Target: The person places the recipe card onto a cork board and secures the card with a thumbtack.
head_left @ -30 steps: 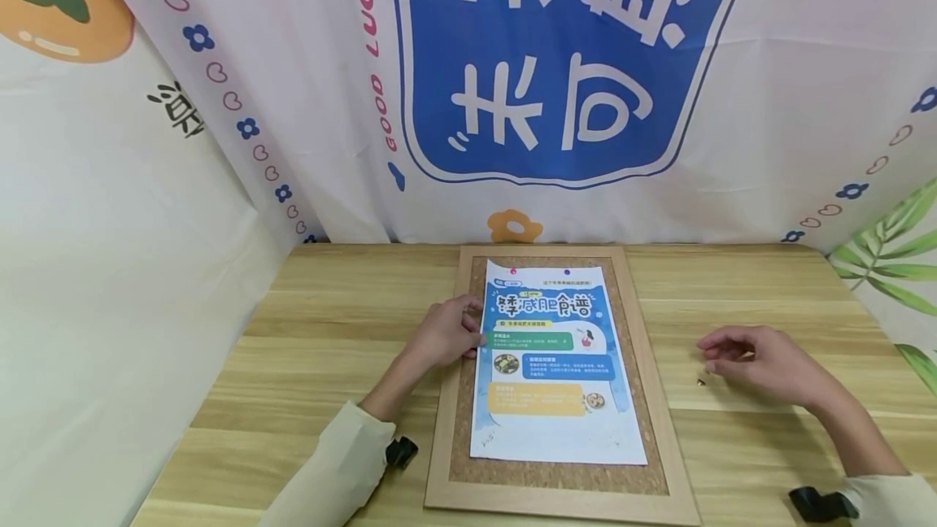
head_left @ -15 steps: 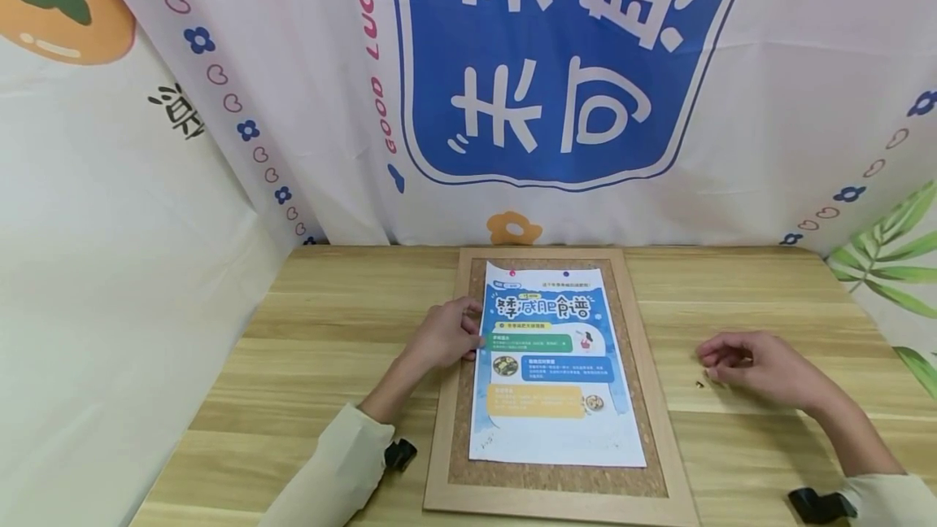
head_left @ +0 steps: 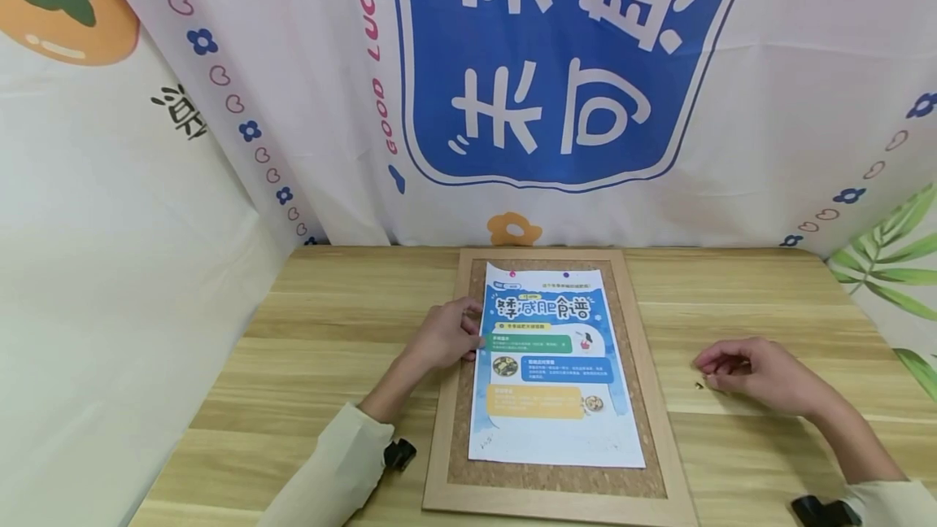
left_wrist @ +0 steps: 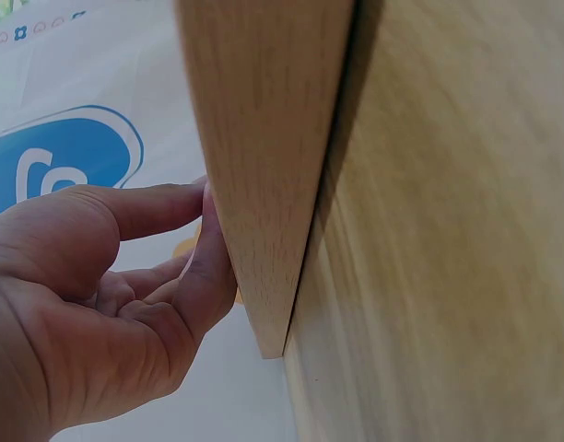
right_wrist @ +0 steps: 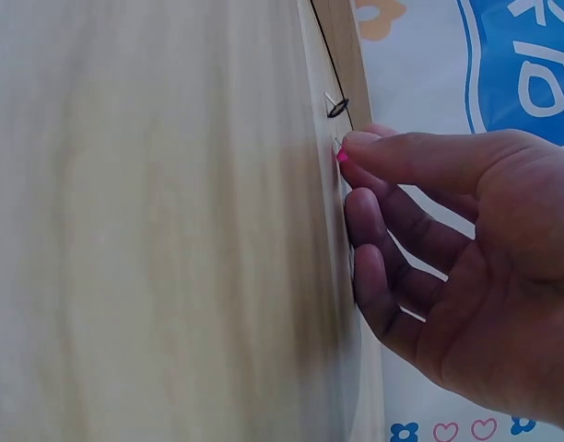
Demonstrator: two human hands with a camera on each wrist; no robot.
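A printed paper poster (head_left: 549, 429) lies on a framed cork board (head_left: 457, 446), fixed along its top by a pink pushpin (head_left: 512, 274) and a dark blue one. My left hand (head_left: 448, 333) pinches the poster's left edge between thumb and fingers; in the left wrist view the wooden frame (left_wrist: 264, 184) hides the paper. Right of the board, my right hand (head_left: 761, 372) is low over the table. Its thumb and index finger pinch another pink pushpin (right_wrist: 343, 156), its metal point showing. Just beyond those fingertips a dark pushpin (right_wrist: 338, 108) lies on the tabletop.
The wood-grain table (head_left: 337, 307) ends at the back against a printed cloth (head_left: 791, 120) with a blue panel. More white cloth (head_left: 110, 267) hangs at the left. A black wrist mount (head_left: 398, 455) sits at the left sleeve, another at the right.
My right hand has shifted slightly left and its fingers have drawn closer together at the tabletop. The left hand, poster and board stay in place.
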